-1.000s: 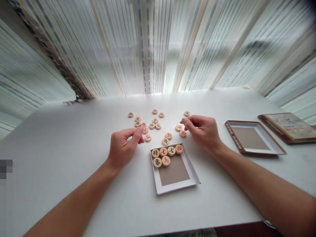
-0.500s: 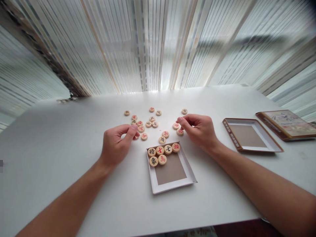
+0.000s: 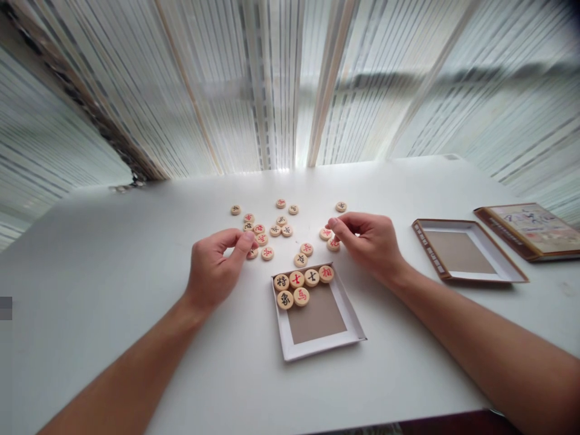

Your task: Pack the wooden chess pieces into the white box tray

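Observation:
My left hand [image 3: 216, 266] is closed, thumb against curled fingers, at the near left edge of a loose cluster of round wooden xiangqi pieces [image 3: 267, 254]. Its thumb tip overlaps some of them, and whatever is between the fingertips is hidden. My right hand [image 3: 368, 241] is pinched beside a red-marked piece [image 3: 333, 244]; I cannot make out anything in its fingers. Between my forearms lies a shallow white-walled box tray [image 3: 312, 351]. Four pieces fill its far row, among them a red one [image 3: 326, 273]; a black [image 3: 285, 299] and a red piece [image 3: 301, 296] sit below.
To the right lie a second shallow box part [image 3: 428, 249] with a brown rim and a printed box lid [image 3: 534, 226]. A lone black-marked piece [image 3: 341, 206] rests beyond my right hand. Striped curtains [image 3: 281, 84] hang behind the white table [image 3: 203, 374].
The view has shifted slightly, so everything appears a little lower and further right. Both hands keep nearly the same pose, and the pieces keep their arrangement.

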`<state>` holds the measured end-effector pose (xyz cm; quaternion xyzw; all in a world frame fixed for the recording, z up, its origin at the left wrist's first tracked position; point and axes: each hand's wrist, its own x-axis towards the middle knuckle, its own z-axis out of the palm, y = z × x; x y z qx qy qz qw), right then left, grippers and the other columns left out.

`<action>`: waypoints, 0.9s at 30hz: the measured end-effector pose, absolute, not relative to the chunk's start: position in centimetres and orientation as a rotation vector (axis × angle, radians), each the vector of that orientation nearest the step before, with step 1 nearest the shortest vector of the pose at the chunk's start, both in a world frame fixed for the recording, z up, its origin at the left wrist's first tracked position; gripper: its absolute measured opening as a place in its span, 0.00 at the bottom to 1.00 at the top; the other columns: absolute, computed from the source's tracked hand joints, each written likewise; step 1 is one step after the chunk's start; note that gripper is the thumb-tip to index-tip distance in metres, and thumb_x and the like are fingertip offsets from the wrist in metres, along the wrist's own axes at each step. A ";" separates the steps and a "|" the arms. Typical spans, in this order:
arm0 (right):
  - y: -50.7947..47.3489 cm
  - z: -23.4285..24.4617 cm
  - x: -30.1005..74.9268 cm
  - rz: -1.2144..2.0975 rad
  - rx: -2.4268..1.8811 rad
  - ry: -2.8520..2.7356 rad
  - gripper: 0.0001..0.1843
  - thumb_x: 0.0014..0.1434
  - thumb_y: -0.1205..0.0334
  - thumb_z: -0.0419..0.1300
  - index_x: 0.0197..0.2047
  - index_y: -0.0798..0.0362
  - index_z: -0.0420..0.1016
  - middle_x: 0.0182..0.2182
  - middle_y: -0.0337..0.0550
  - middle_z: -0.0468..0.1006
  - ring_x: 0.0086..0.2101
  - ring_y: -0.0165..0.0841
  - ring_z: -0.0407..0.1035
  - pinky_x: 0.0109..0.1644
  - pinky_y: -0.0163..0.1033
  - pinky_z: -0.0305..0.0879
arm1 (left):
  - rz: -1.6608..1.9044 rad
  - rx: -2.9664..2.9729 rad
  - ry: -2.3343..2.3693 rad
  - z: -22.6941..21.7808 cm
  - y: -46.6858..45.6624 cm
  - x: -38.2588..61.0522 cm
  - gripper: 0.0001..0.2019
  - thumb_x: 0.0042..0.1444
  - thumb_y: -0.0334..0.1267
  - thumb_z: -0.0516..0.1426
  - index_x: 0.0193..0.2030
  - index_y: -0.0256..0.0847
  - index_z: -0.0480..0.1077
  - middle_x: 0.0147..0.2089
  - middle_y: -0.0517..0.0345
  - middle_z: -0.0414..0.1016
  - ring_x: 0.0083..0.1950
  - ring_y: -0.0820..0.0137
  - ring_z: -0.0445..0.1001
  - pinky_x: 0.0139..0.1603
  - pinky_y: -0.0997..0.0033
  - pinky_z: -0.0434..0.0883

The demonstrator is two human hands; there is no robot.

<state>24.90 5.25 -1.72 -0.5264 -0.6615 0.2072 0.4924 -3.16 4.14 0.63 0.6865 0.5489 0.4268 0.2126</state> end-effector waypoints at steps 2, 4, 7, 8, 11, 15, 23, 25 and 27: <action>5.2 -1.7 24.9 0.503 -1.268 -1.599 0.17 0.66 0.54 0.65 0.29 0.54 0.84 0.19 0.39 0.76 0.22 0.31 0.66 0.27 0.37 0.58 | 1.199 1.902 1.520 0.7 4.2 -3.2 0.14 0.66 0.43 0.60 0.32 0.40 0.81 0.33 0.57 0.86 0.37 0.65 0.83 0.43 0.69 0.75; 5.3 -1.8 24.9 0.520 -1.255 -1.574 0.18 0.68 0.53 0.64 0.30 0.54 0.85 0.21 0.41 0.79 0.23 0.32 0.68 0.29 0.38 0.61 | 1.217 1.889 1.507 0.8 4.3 -3.3 0.12 0.66 0.42 0.60 0.34 0.40 0.81 0.34 0.57 0.86 0.38 0.65 0.83 0.43 0.69 0.76; 5.5 -1.9 25.1 0.604 -1.193 -1.463 0.23 0.72 0.48 0.60 0.33 0.53 0.86 0.23 0.42 0.80 0.24 0.32 0.68 0.30 0.38 0.62 | 1.265 1.852 1.495 0.9 4.7 -3.7 0.11 0.66 0.42 0.60 0.39 0.40 0.81 0.37 0.57 0.86 0.38 0.65 0.83 0.44 0.69 0.77; 5.5 -1.9 25.2 0.639 -1.163 -1.415 0.24 0.73 0.46 0.59 0.34 0.53 0.87 0.24 0.42 0.80 0.24 0.32 0.67 0.30 0.39 0.62 | 1.282 1.842 1.500 1.0 4.9 -4.0 0.11 0.66 0.43 0.61 0.40 0.40 0.81 0.37 0.57 0.86 0.38 0.65 0.83 0.44 0.69 0.78; 5.7 -2.0 25.2 0.712 -1.091 -1.306 0.25 0.73 0.45 0.58 0.36 0.53 0.88 0.26 0.43 0.79 0.25 0.32 0.66 0.31 0.39 0.61 | 1.316 1.831 1.537 0.9 5.6 -4.8 0.12 0.66 0.45 0.61 0.42 0.40 0.82 0.39 0.56 0.86 0.38 0.66 0.83 0.44 0.68 0.78; 5.9 -2.1 25.2 0.756 -1.083 -1.288 0.25 0.73 0.45 0.58 0.36 0.53 0.88 0.26 0.43 0.79 0.26 0.33 0.66 0.31 0.40 0.60 | 1.314 1.835 1.589 0.5 6.4 -5.5 0.13 0.65 0.46 0.61 0.40 0.40 0.82 0.40 0.55 0.87 0.38 0.65 0.83 0.44 0.67 0.78; 5.9 -2.1 25.2 0.736 -1.066 -1.324 0.25 0.74 0.46 0.58 0.37 0.53 0.87 0.26 0.42 0.79 0.25 0.33 0.66 0.31 0.40 0.60 | 1.225 1.895 1.604 -0.1 6.2 -5.0 0.12 0.63 0.46 0.62 0.39 0.41 0.83 0.39 0.55 0.88 0.42 0.62 0.85 0.48 0.65 0.78; 5.9 -2.2 25.3 0.729 -1.070 -1.336 0.24 0.74 0.46 0.58 0.37 0.53 0.87 0.26 0.42 0.79 0.26 0.33 0.66 0.31 0.40 0.60 | 1.210 1.910 1.604 0.0 6.0 -4.8 0.12 0.63 0.46 0.62 0.38 0.41 0.83 0.39 0.56 0.88 0.41 0.62 0.85 0.48 0.65 0.78; 5.9 -2.2 25.3 0.722 -1.076 -1.349 0.24 0.74 0.46 0.57 0.37 0.53 0.87 0.26 0.42 0.79 0.26 0.33 0.66 0.31 0.40 0.61 | 1.192 1.936 1.604 0.1 5.9 -4.7 0.12 0.63 0.46 0.62 0.38 0.41 0.83 0.38 0.56 0.88 0.41 0.62 0.84 0.49 0.66 0.78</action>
